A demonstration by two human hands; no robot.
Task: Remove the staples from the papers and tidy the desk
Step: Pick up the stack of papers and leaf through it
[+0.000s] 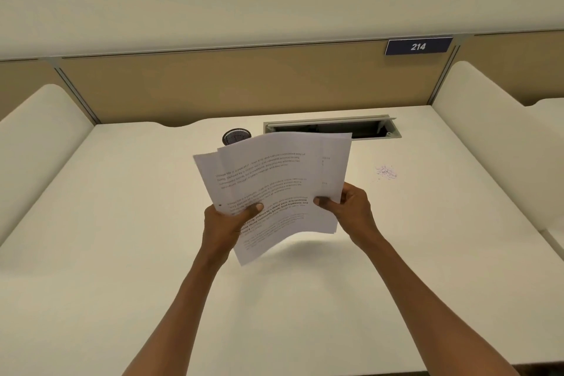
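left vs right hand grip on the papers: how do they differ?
The left hand holds the papers at their lower left, thumb across printed text. The right hand grips the right edge, higher in the frame, thumb on blank margin. Both pinch the same fanned stack above the desk.

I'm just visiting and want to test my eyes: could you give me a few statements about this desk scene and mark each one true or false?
1. Both hands hold the papers above the desk. True: the left hand and the right hand each grip an edge.
2. The papers lie flat on the desk. False: they are lifted, with a shadow beneath.
3. A small pile of staples lies to the right of the papers. True.
4. The sign reads 412. False: it reads 214.
5. A dark mesh cup stands behind the papers. True.
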